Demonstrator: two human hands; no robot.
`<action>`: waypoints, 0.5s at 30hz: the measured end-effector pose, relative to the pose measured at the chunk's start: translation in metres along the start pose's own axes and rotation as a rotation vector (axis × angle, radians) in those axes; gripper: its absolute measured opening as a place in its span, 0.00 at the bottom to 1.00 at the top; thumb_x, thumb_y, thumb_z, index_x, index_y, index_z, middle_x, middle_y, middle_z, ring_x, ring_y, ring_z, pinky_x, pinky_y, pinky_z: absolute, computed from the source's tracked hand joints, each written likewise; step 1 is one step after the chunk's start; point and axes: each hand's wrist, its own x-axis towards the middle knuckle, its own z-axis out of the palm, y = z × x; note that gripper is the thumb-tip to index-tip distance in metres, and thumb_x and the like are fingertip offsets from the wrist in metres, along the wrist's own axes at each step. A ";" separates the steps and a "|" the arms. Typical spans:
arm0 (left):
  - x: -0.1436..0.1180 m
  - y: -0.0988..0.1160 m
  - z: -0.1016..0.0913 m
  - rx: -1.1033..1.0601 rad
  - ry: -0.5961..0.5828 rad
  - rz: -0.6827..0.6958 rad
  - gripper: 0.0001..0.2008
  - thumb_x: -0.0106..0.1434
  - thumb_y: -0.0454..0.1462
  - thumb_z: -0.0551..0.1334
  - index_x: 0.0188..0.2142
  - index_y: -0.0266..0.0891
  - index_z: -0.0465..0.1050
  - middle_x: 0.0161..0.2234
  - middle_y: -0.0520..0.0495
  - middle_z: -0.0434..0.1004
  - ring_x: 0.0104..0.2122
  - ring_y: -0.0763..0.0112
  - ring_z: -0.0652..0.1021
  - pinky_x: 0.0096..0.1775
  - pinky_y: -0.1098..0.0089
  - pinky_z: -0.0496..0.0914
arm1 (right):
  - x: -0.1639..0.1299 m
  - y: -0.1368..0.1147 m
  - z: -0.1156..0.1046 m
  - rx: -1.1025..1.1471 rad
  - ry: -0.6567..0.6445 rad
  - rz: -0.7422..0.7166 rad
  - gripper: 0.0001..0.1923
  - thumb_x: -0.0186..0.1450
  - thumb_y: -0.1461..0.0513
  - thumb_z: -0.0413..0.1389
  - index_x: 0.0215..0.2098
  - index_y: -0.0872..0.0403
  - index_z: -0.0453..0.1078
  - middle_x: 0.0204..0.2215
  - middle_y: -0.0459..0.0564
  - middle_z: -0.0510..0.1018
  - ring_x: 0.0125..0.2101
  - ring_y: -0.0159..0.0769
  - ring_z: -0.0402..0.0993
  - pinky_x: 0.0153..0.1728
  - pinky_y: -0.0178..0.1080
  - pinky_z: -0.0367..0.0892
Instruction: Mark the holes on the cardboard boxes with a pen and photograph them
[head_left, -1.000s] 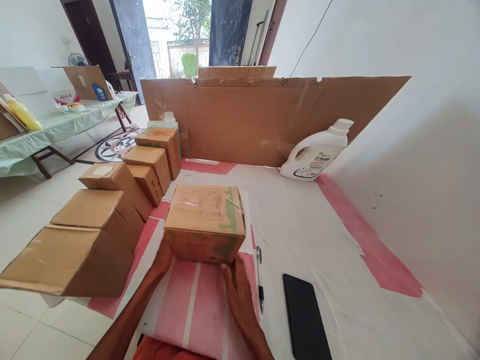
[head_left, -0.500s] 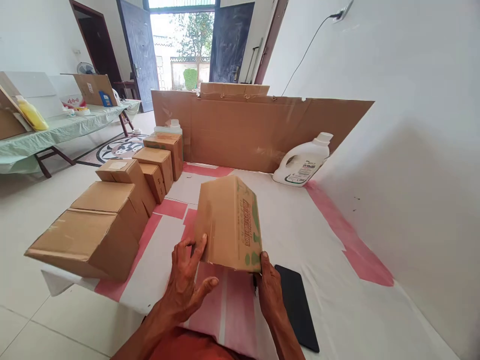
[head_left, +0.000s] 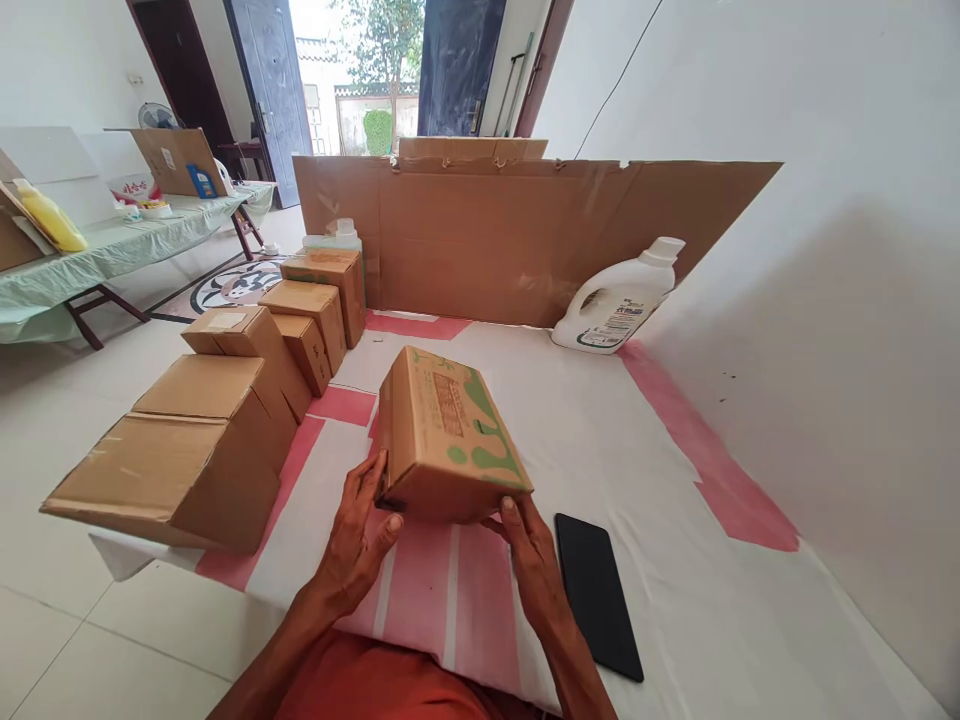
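Note:
A brown cardboard box (head_left: 446, 435) with green and red print is held just above the white and pink cloth (head_left: 615, 450), tilted with its printed face up. My left hand (head_left: 360, 535) grips its near left corner, fingers up the side. My right hand (head_left: 529, 555) supports its near right bottom edge. A black phone (head_left: 598, 592) lies flat on the cloth just right of my right hand.
A row of several brown boxes (head_left: 217, 420) runs along the cloth's left edge. A cardboard sheet (head_left: 510, 240) stands at the back, a white detergent jug (head_left: 619, 300) leaning beside it. The white wall (head_left: 825, 300) is at the right. A table (head_left: 112, 250) stands far left.
The box lay flat on the cloth; both hands lifted it, stood it on end, then turned it so a printed side faces up. The pen is now hidden.

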 end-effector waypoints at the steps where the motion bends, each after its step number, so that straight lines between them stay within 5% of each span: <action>1: 0.002 0.010 -0.004 0.020 0.017 0.071 0.34 0.75 0.56 0.52 0.75 0.50 0.52 0.70 0.38 0.58 0.71 0.50 0.61 0.70 0.43 0.57 | -0.002 -0.008 -0.001 -0.050 0.021 -0.018 0.33 0.72 0.40 0.52 0.65 0.50 0.70 0.57 0.58 0.79 0.50 0.47 0.78 0.48 0.46 0.76; 7: 0.028 0.062 -0.024 0.159 0.152 0.354 0.31 0.76 0.47 0.57 0.74 0.49 0.55 0.62 0.40 0.70 0.59 0.56 0.71 0.60 0.54 0.69 | -0.008 -0.067 -0.012 -0.225 0.235 -0.149 0.42 0.73 0.42 0.54 0.78 0.45 0.45 0.44 0.50 0.83 0.38 0.40 0.79 0.39 0.40 0.73; 11: 0.035 0.072 -0.021 0.194 0.211 0.369 0.27 0.76 0.42 0.58 0.72 0.51 0.60 0.54 0.43 0.73 0.52 0.60 0.74 0.56 0.59 0.71 | -0.005 -0.085 -0.016 -0.238 0.179 -0.168 0.33 0.73 0.40 0.51 0.66 0.50 0.66 0.35 0.48 0.82 0.30 0.37 0.75 0.32 0.37 0.71; 15: 0.042 0.071 -0.017 0.182 0.261 0.281 0.24 0.77 0.48 0.54 0.69 0.51 0.66 0.56 0.43 0.74 0.55 0.55 0.73 0.59 0.54 0.65 | -0.014 -0.090 -0.005 -0.196 0.065 -0.096 0.32 0.71 0.39 0.54 0.60 0.51 0.63 0.22 0.42 0.78 0.23 0.39 0.74 0.28 0.39 0.72</action>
